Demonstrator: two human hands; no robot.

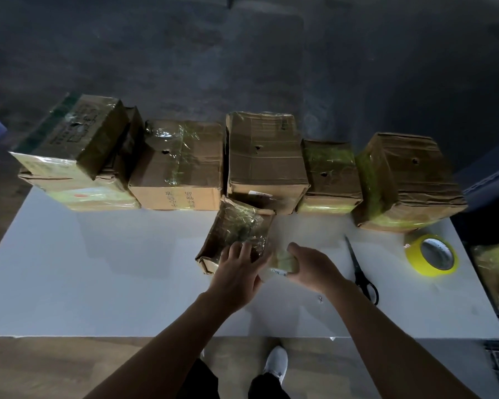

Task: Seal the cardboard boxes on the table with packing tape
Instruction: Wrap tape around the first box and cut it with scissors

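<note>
A small cardboard box (234,228) wrapped in shiny clear tape lies in the middle of the white table (113,269). My left hand (238,272) rests on its near end with fingers spread over the tape. My right hand (308,267) grips a pale yellow tape roll (280,262) right beside the box's near right corner. A second, bright yellow tape roll (431,254) lies at the right. Black scissors (360,272) lie between my right hand and that roll.
Several taped cardboard boxes stand in a row along the table's far edge, from the stacked left box (75,156) to the right box (406,180). A bin with crumpled tape (496,272) sits off the right edge. My white shoe (275,364) shows below the near edge.
</note>
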